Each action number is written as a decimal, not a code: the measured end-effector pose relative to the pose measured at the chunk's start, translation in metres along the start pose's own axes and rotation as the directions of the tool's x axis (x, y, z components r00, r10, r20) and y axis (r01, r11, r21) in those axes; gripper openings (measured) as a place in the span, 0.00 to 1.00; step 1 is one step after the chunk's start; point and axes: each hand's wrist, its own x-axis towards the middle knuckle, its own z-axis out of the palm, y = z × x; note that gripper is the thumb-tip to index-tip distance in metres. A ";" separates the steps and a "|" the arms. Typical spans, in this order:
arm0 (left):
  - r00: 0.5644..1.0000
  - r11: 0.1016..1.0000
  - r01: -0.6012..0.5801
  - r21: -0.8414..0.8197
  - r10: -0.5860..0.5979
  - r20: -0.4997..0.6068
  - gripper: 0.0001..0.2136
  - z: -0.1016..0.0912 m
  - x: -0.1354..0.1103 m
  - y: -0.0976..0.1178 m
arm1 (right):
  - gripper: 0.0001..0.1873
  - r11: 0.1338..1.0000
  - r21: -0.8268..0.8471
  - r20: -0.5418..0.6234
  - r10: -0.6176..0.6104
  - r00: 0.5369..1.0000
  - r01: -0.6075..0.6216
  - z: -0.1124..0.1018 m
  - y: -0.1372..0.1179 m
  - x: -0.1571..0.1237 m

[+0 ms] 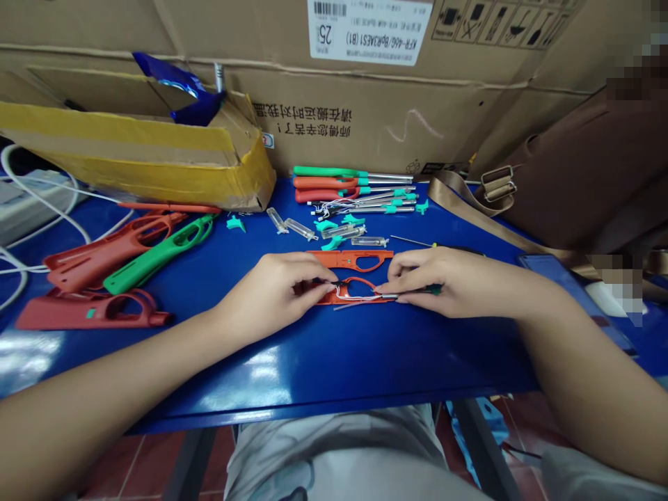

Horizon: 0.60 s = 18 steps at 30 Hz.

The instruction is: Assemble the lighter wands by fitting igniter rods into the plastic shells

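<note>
On the blue table in front of me lies an orange lighter shell half (pixel 360 284), with a second orange shell half (pixel 347 259) just behind it. My left hand (pixel 284 292) is closed in a pinch on a small black igniter (pixel 342 284) at the front shell's left part. White wires (pixel 358 297) run from it toward the right. Closed around a metal lighter tube (pixel 387 296) is my right hand (pixel 449 282), at the shell's right end. Some dark green shows by those fingers. A thin clear tube (pixel 352 305) lies along the shell's near edge.
Red and green shell halves (pixel 156 254) lie at left. Behind my hands are clear fuel tanks (pixel 300 229), teal triggers (pixel 334 242), metal tubes (pixel 386 208) and lighters (pixel 328 182). A taped cardboard box (pixel 209 174), a screwdriver (pixel 415 241), a strap (pixel 470 202) and a phone (pixel 568 296) surround them.
</note>
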 end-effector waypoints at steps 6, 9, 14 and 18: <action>1.000 1.000 0.004 0.003 -0.004 0.001 0.06 0.000 0.000 0.001 | 0.16 0.999 -0.033 -0.004 0.002 1.000 -0.002 0.001 0.002 0.000; 1.000 1.000 0.003 0.003 -0.003 0.003 0.06 0.000 -0.001 0.002 | 0.16 0.999 -0.048 -0.008 -0.001 1.000 0.000 0.001 0.002 0.001; 1.000 1.000 -0.008 0.008 0.008 0.007 0.06 0.000 0.000 0.001 | 0.17 0.997 -0.079 -0.001 0.001 1.000 -0.001 0.001 0.002 0.000; 1.000 1.000 -0.010 0.021 0.010 0.010 0.06 0.001 0.000 0.001 | 0.18 0.998 -0.070 0.016 0.005 1.000 -0.004 0.000 0.005 -0.001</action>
